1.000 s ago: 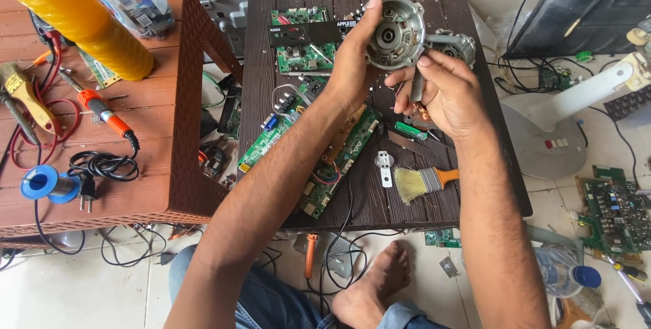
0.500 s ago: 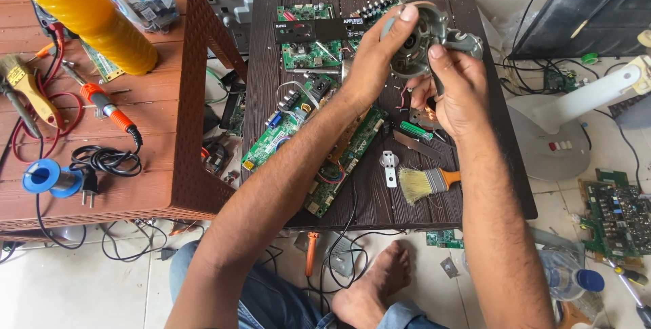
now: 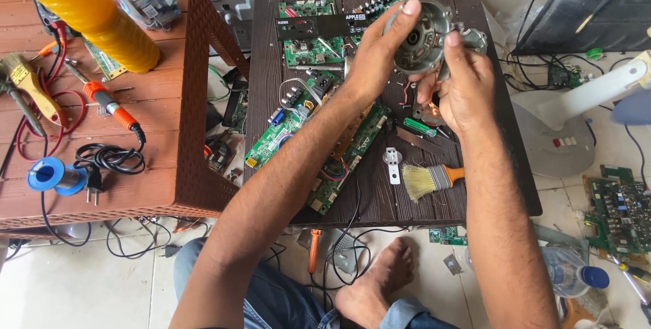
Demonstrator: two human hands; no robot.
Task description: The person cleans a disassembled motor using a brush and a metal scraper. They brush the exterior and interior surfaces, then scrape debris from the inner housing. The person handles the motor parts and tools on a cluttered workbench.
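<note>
Above the dark table (image 3: 271, 85) strewn with circuit boards, my left hand (image 3: 373, 57) and right hand (image 3: 461, 85) clamp the small electric motor (image 3: 420, 37). It appears rigid, dense; grip the metal housing rim.

Head camera (sole view) looks steeply down, close.

Bright, even daylight filled the scene, and it looked strongest toward two o'clock, where the pale floor (image 3: 610, 146) washed out nearly white. Shadows were soft: only a faint one sat under the brush (image 3: 430, 180) on the dark table (image 3: 271, 44). The yellow bottle (image 3: 88, 13) at eleven o'clock caught a mild sheen and loomed large, stretched by the wide lens. Straight edges bowed slightly near the frame's borders. Focus held crisp at centre; the left hand (image 3: 380, 57) and right hand (image 3: 461, 85) showed no real motion blur.
</note>
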